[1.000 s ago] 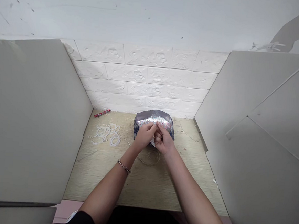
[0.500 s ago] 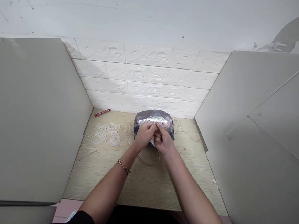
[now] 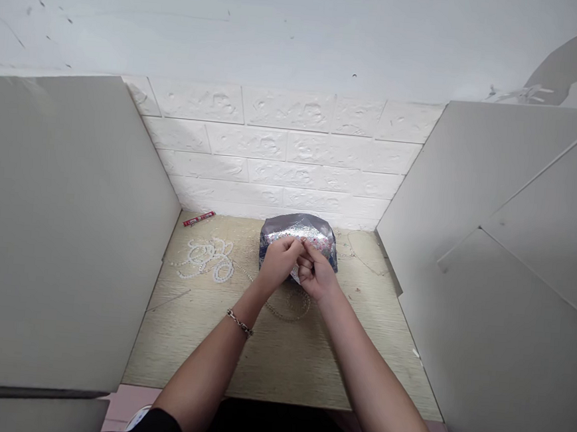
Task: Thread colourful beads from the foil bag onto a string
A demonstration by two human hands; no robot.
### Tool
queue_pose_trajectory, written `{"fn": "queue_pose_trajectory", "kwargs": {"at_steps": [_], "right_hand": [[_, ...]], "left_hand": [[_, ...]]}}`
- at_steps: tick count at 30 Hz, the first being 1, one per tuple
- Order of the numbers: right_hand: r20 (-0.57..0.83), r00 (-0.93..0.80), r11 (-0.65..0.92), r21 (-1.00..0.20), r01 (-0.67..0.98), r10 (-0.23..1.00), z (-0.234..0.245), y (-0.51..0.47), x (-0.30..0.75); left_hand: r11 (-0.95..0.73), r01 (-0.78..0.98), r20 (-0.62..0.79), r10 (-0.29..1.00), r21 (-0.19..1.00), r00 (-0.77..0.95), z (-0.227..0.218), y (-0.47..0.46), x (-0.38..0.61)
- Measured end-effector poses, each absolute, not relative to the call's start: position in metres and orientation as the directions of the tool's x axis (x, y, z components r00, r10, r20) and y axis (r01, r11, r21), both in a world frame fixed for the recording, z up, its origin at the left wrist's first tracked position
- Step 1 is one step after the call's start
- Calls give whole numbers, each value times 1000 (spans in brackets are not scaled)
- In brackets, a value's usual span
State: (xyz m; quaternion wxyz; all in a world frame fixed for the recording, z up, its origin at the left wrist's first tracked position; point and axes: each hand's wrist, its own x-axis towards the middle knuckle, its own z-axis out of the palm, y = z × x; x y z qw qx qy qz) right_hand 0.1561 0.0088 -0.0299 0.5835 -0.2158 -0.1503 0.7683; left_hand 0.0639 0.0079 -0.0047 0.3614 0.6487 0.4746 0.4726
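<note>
My left hand [image 3: 279,260] and my right hand [image 3: 318,271] meet fingertip to fingertip over a silvery foil bag [image 3: 298,225] filled with small colourful bits. Both hands are closed in a pinch. Whatever lies between the fingertips is too small and too covered to name. Below the hands a thin beaded strand [image 3: 285,318] loops on the tabletop and runs left. It reaches a tangle of white beaded string [image 3: 221,271]. A chain bracelet [image 3: 240,323] circles my left wrist.
The wooden table [image 3: 286,369] is boxed in by a grey panel on the left [image 3: 68,225], another on the right [image 3: 491,312], and a white brick-pattern wall [image 3: 274,142] behind. A small red packet [image 3: 199,219] lies at the back left. Thin thread [image 3: 365,258] lies right of the bag.
The whole view has shifted down very slightly. Both hands keep almost the same pinch over the bag, and nothing on the table has visibly moved.
</note>
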Motion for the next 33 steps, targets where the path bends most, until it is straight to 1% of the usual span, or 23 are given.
{"fn": "queue_pose_trajectory", "kwargs": {"at_steps": [18, 33], "right_hand": [[-152, -220, -268, -527, -806, 963, -30, 8, 156], [-141, -220, -261, -521, -812, 965, -29, 7, 155]], "left_hand": [[-285, 350, 276, 958, 892, 76, -1, 4, 64], [-278, 400, 275, 959, 874, 66, 3, 3, 64]]}}
